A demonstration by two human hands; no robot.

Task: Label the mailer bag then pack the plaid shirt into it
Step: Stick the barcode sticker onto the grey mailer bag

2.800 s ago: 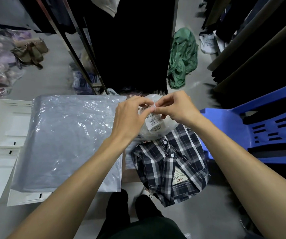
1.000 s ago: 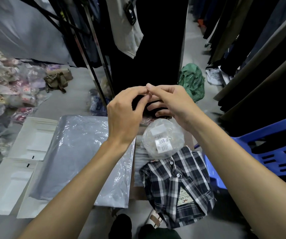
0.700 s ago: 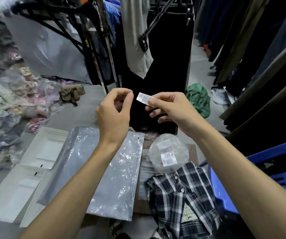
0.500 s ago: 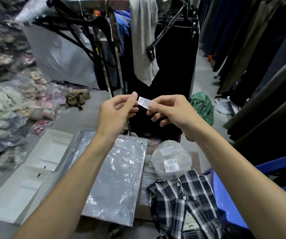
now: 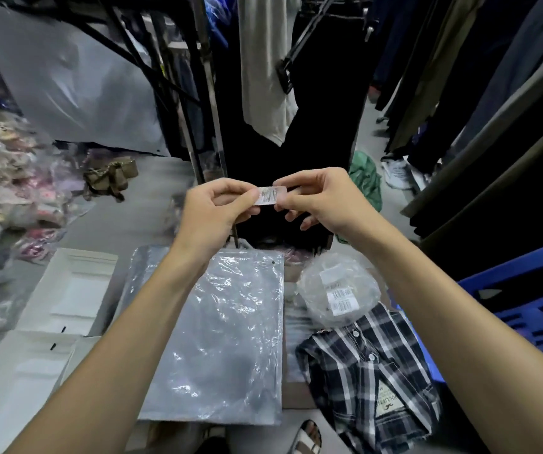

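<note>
Head view: left hand (image 5: 213, 211) and right hand (image 5: 317, 198) raised together at chest height, both pinching one small printed label (image 5: 267, 195) by its ends, thumb and forefinger of each closed on it, well above the work surface. Below, lying flat and unmarked so far as can be seen: glossy grey mailer bag (image 5: 217, 339). Just right of it, folded plaid shirt (image 5: 371, 371), collar end under a clear crumpled bag of labels (image 5: 339, 290). Labelling step apparently in hand, packing not yet begun. Next move likely: lowering the label to the mailer bag, adhesive side down, pressing it smooth without creases; whether any backing remains cannot be told.
</note>
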